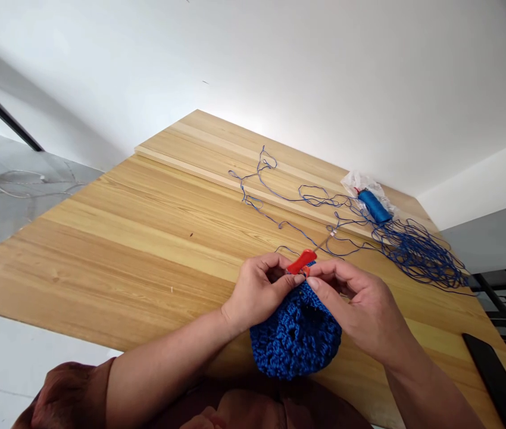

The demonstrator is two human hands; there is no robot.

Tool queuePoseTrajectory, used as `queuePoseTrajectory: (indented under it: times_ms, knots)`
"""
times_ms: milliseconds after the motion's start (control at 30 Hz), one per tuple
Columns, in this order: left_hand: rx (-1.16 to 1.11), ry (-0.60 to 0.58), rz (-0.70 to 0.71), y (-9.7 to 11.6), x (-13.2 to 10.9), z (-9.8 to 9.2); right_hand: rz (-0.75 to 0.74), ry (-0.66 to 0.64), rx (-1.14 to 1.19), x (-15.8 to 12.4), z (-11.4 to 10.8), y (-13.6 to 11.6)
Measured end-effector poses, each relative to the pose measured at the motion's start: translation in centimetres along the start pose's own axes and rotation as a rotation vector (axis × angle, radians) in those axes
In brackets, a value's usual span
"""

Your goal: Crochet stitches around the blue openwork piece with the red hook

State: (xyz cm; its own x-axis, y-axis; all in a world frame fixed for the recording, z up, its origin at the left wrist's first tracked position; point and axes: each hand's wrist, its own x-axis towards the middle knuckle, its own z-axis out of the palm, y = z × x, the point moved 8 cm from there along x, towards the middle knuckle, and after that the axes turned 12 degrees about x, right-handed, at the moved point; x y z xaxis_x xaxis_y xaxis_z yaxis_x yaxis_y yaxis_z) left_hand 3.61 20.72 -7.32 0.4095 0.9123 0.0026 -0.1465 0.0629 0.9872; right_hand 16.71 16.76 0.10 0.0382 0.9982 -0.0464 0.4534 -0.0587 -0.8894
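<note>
A deep blue crocheted piece, rounded like a small pouch, hangs beneath both hands near the table's front edge. My left hand is closed, pinching its top rim between thumb and fingers. From the other side, the thumb and index finger of my right hand close on the same rim. A red-handled hook lies against my left fingertips, its thin shaft slanting up and to the right. Between the fingertips shows a small orange-red bit, too small to name. The other fingers partly hide the rim.
Blue cord lies in a tangled heap at the right, with loose loops trailing across the wooden table. A blue spool rests on a clear plastic bag. A black phone-like slab lies at the right edge.
</note>
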Motion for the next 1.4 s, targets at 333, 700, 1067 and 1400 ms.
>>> queuePoseTrajectory:
  times_ms: [333, 700, 1067, 1400]
  knots:
    - [-0.394, -0.129, -0.265, -0.9, 0.1, 0.9, 0.122, -0.077, 0.041, 0.3, -0.3, 1.6]
    - [-0.381, -0.212, -0.158, -0.2, -0.2, 1.4, 0.163, -0.083, 0.125, 0.0, 0.1, 1.4]
    - [-0.419, -0.181, -0.216, -0.2, -0.2, 1.2, 0.210, -0.086, 0.216, -0.2, -0.1, 2.0]
    - [-0.466, -0.195, -0.199, -0.4, -0.1, 1.5, 0.225, -0.060, 0.263, -0.4, 0.0, 1.9]
